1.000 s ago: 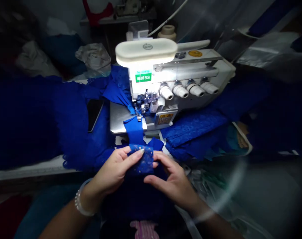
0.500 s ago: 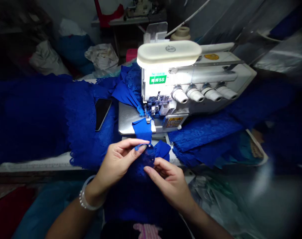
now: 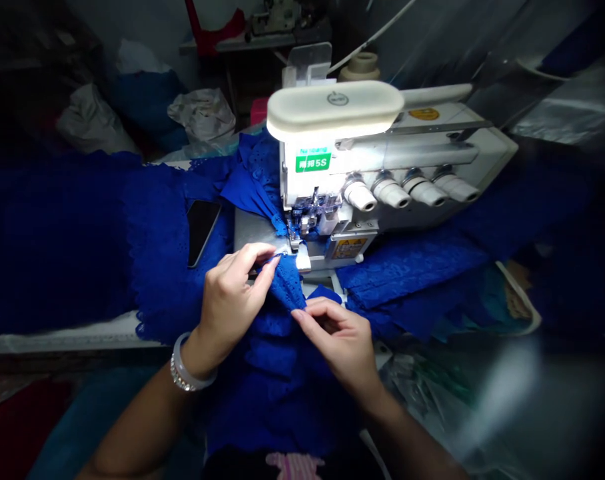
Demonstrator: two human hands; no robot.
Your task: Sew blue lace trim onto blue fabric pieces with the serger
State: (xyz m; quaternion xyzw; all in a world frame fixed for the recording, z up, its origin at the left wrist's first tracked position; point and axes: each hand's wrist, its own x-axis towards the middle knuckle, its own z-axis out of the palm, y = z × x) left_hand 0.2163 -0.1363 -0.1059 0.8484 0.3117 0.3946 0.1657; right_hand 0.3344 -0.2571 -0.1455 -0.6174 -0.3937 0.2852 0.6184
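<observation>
A strip of blue lace fabric is stretched between my two hands, just in front of the presser foot of a white overlock sewing machine. My left hand pinches its upper end at the front edge of the metal sewing plate. Lower and to the right, my right hand pinches the other end between thumb and fingers. More blue cloth hangs below the hands over my lap. Behind the presser foot, a gathered blue piece lies on the plate.
A black phone rests on blue lace cloth left of the machine. Folded blue lace is piled at the right, by a tray rim. Stuffed sacks and another machine stand behind.
My left hand has moved up and forward to the plate's edge with the lace end. My right hand stays low, and the lace between them is now stretched out. The plain blue flap at the foot is covered.
</observation>
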